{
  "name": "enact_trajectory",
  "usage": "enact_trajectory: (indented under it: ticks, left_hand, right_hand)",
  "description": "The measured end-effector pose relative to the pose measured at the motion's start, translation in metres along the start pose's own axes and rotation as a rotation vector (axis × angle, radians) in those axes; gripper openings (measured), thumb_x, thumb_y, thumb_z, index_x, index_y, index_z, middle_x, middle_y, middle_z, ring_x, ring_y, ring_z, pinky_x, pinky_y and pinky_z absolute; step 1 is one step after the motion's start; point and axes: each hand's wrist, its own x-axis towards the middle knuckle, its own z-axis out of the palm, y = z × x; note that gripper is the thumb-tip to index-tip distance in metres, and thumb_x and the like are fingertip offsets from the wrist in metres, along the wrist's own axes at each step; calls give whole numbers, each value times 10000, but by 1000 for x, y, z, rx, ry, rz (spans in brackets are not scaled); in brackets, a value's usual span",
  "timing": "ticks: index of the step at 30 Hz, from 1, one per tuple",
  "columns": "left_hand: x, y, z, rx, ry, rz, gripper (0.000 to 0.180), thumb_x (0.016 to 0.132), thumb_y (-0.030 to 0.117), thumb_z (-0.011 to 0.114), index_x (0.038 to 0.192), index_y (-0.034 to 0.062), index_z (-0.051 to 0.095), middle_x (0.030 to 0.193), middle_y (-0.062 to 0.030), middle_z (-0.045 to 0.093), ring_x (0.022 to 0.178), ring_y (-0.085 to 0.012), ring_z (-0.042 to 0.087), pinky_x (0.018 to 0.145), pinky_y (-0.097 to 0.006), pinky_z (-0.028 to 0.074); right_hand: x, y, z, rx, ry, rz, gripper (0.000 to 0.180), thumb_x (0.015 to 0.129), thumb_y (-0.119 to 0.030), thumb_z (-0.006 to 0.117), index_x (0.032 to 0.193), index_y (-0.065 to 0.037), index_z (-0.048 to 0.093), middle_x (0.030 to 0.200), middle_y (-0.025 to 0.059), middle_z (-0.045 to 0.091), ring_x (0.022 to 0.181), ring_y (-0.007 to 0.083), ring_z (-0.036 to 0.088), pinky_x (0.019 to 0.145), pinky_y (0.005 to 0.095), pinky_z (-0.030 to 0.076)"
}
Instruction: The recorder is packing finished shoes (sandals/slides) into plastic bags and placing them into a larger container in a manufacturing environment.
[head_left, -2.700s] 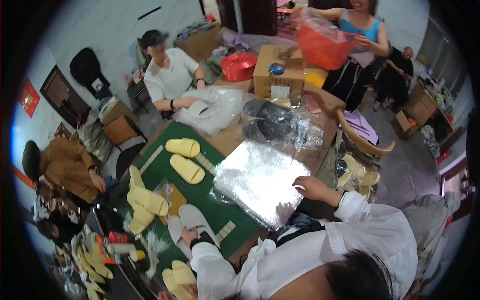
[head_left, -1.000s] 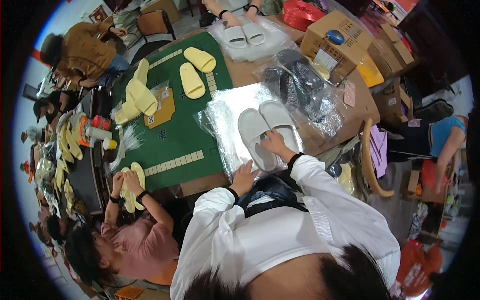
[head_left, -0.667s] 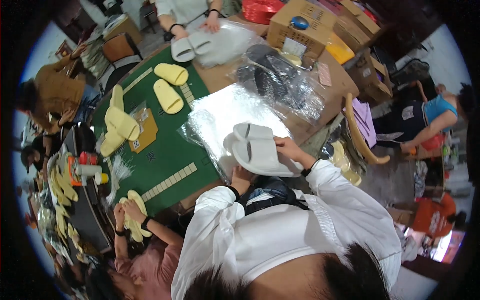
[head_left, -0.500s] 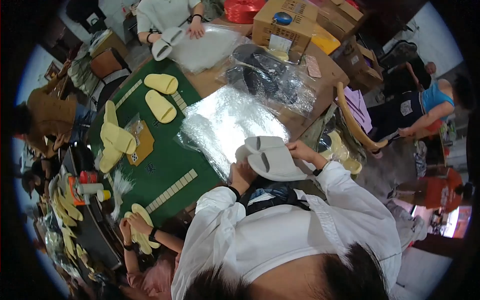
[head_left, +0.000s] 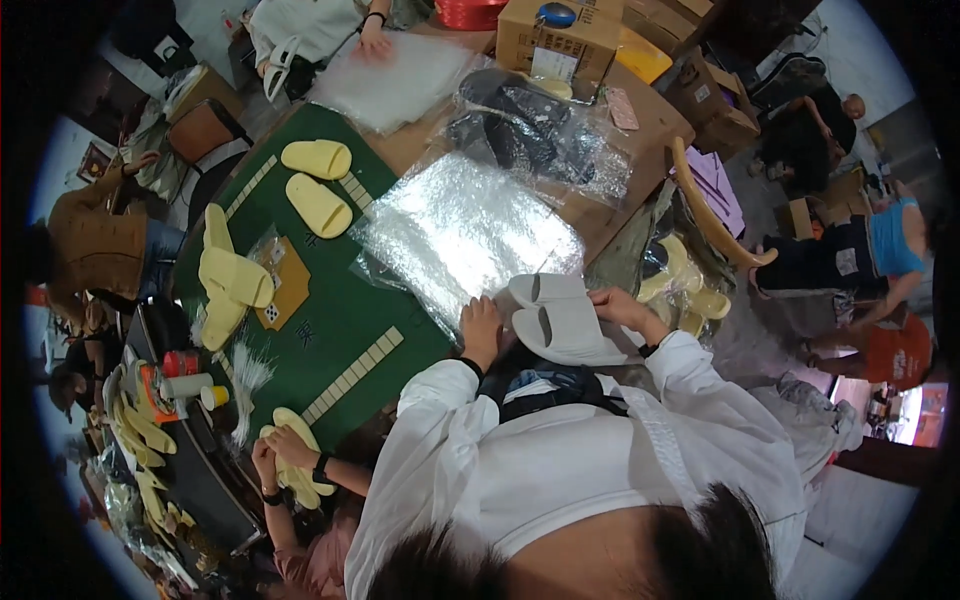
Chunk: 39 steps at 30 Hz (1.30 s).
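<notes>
Two pale slippers (head_left: 562,318) sit pinched in the right hand (head_left: 618,305); the left hand (head_left: 481,325) presses a clear bag (head_left: 460,228) on the crowded surface (head_left: 330,320).

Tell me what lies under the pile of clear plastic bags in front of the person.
The clear plastic bags rest on the green mat and brown table. Anything beneath them is hidden by glare.
</notes>
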Motion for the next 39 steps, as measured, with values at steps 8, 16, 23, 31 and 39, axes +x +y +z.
enact_trajectory:
  ticks: [8,16,23,31,39]
  left_hand:
    - [3,-12,5,17,135,35,133,714,143,532,818,65,561,869,-96,548,824,-262,516,668,-385,422]
    - [26,-24,-23,-344,436,-203,93,813,148,489,787,63,517,671,-117,561,665,-290,557,589,-398,436]
    - [35,-28,-22,-578,313,-510,153,831,205,479,818,53,468,706,-155,599,647,-350,567,588,-459,422]
    - [35,-25,-39,-586,272,-520,244,856,302,471,796,66,479,669,-160,585,625,-351,567,561,-446,423]
    - [46,-14,-63,-609,270,-314,108,686,9,478,790,0,507,774,-193,553,743,-384,522,655,-423,406]
  right_hand:
    - [2,-2,-1,-31,-41,103,179,776,-38,556,929,16,633,922,-1,575,764,66,496,637,184,398]
    - [-1,-3,-21,127,-12,60,184,762,-32,571,926,31,627,929,10,588,786,94,519,687,217,414]
    - [6,-10,-29,220,-169,36,212,742,0,561,939,31,634,1036,65,582,984,154,503,879,240,359]
    - [29,-10,-22,121,-62,52,190,754,-49,569,917,25,635,948,48,603,861,123,531,790,228,402]
    - [75,15,3,-288,129,-300,187,666,-179,607,657,7,595,597,115,562,517,162,476,514,329,402]
